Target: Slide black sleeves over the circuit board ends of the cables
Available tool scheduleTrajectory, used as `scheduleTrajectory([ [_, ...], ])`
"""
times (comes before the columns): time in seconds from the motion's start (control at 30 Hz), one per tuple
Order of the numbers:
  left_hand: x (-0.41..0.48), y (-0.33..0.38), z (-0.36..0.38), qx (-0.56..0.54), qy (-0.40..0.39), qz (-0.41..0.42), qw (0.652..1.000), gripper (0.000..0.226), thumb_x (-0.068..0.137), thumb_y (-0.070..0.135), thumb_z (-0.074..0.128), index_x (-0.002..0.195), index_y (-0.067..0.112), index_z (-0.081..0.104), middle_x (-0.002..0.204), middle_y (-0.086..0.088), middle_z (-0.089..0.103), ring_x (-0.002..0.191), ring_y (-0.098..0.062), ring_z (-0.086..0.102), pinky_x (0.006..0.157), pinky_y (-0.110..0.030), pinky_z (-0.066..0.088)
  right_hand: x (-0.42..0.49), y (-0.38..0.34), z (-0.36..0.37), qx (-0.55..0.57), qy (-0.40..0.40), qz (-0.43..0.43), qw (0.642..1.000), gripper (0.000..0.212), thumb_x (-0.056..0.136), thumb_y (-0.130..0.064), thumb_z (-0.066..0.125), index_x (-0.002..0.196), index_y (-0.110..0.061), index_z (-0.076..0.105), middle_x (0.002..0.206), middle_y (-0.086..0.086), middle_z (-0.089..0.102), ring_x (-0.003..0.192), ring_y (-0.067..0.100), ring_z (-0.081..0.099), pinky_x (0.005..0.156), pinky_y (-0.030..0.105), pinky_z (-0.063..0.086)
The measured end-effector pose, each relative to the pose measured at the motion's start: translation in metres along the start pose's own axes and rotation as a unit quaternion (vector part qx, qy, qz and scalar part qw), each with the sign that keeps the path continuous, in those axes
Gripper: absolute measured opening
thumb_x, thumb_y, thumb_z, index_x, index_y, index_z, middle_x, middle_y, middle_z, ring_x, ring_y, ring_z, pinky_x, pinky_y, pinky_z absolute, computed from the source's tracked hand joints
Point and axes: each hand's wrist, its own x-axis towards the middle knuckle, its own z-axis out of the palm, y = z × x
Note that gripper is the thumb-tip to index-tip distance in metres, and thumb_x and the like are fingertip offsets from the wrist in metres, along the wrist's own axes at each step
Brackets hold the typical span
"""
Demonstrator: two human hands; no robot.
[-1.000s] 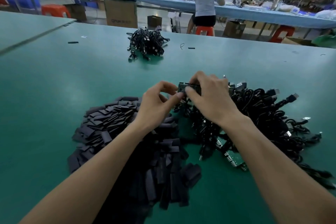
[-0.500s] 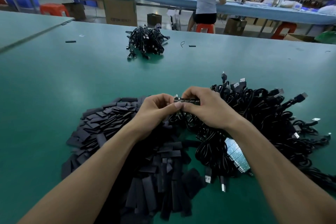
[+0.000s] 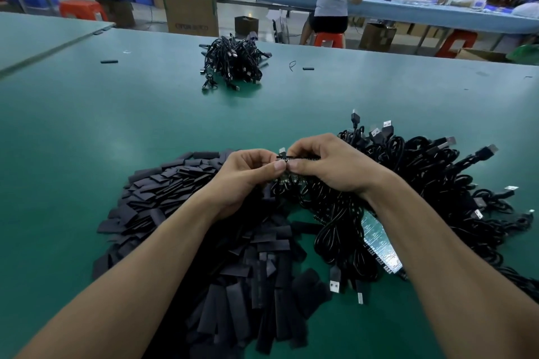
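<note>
Both hands are up over the tabletop [image 3: 87, 131], between the two heaps.

Right hand [image 3: 329, 167]: grip clenched on a circuit board [image 3: 302, 158], fingers over, thumb under. The board is edge-on to me and roughly level.

Left hand [image 3: 248, 175]: thumb and forefinger pinch the board's left end. The two thumb tips almost touch. I cannot tell whether a sleeve is already in that pinch, since everything there is black and small.

Loose sleeves [image 3: 175, 186] lie in a flat heap under and left of my left forearm. Cables [image 3: 428, 181] are tangled in a heap on the right, with plugs sticking out. One bare green board [image 3: 379, 245] lies face up just beside my right forearm. A separate bundle [image 3: 233, 64] sits well apart, far side.

My read: a sleeve is being started onto this end and is not yet pushed home.

Risks from here:
- The row of pins along the board's edge could snag the sleeve mouth. Forcing it would likely split the sleeve or bend pins.
- The sleeves lie flat. A mouth that isn't opened first would probably buckle rather than slide.
- This board's cable likely trails into the tangle. Lifting or tugging could drag neighbours along and strain the joint at the board.
- Black on black, so two sleeves stuck together could go unnoticed.
</note>
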Motion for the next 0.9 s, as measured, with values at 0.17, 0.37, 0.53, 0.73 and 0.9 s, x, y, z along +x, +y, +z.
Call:
scheduleTrajectory([
  [0.17,-0.004,0.002,0.0,-0.006,-0.031,-0.008,0.999,0.01,0.087,0.01,0.069,0.078,0.013,0.067,0.063,0.008,0.062,0.055,0.0,0.054,0.056,-0.011,0.044,-0.005,0.0,-0.005,0.049,-0.039,-0.004,0.998,0.009,0.096,-0.008,0.064,0.09,-0.014,0.068,0.08,-0.005,0.064,0.074,0.003,0.056,0.076,0.017,0.045],
  [0.37,0.0,0.01,0.0,-0.061,0.073,0.006,0.995,0.019,0.083,0.025,0.073,0.065,0.018,0.07,0.065,0.005,0.062,0.058,-0.007,0.05,0.059,-0.019,0.042,-0.007,0.0,0.001,-0.03,0.049,0.027,0.998,0.008,0.095,-0.028,0.066,0.087,-0.025,0.066,0.08,-0.01,0.064,0.077,0.007,0.057,0.09,0.037,0.046],
  [0.53,0.001,0.036,0.007,-0.093,0.137,0.078,0.983,0.013,0.084,0.031,0.063,0.077,0.02,0.065,0.079,0.0,0.074,0.074,-0.014,0.071,0.075,-0.029,0.059,-0.005,-0.005,0.005,-0.273,0.295,0.068,0.913,0.012,0.099,-0.035,0.049,0.092,-0.031,0.058,0.072,-0.009,0.06,0.074,0.013,0.049,0.073,0.037,0.011],
  [0.73,-0.003,0.081,0.014,0.077,0.216,0.308,0.923,0.013,0.102,0.024,0.057,0.09,0.028,0.062,0.07,0.007,0.068,0.052,-0.009,0.057,0.058,-0.026,0.054,-0.003,0.005,-0.007,-0.464,0.403,0.092,0.783,0.007,0.095,-0.019,0.061,0.094,-0.024,0.065,0.077,-0.006,0.047,0.092,0.025,0.052,0.069,0.033,0.004],
  [0.9,-0.008,0.099,0.013,0.33,0.222,0.387,0.832,0.008,0.097,0.022,0.062,0.096,0.029,0.066,0.073,0.021,0.066,0.061,-0.001,0.061,0.053,-0.013,0.042,0.0,-0.004,-0.002,-0.515,0.23,0.188,0.804,0.017,0.083,-0.008,0.058,0.09,-0.023,0.054,0.104,0.003,0.058,0.112,0.028,0.048,0.094,0.045,0.027],
])
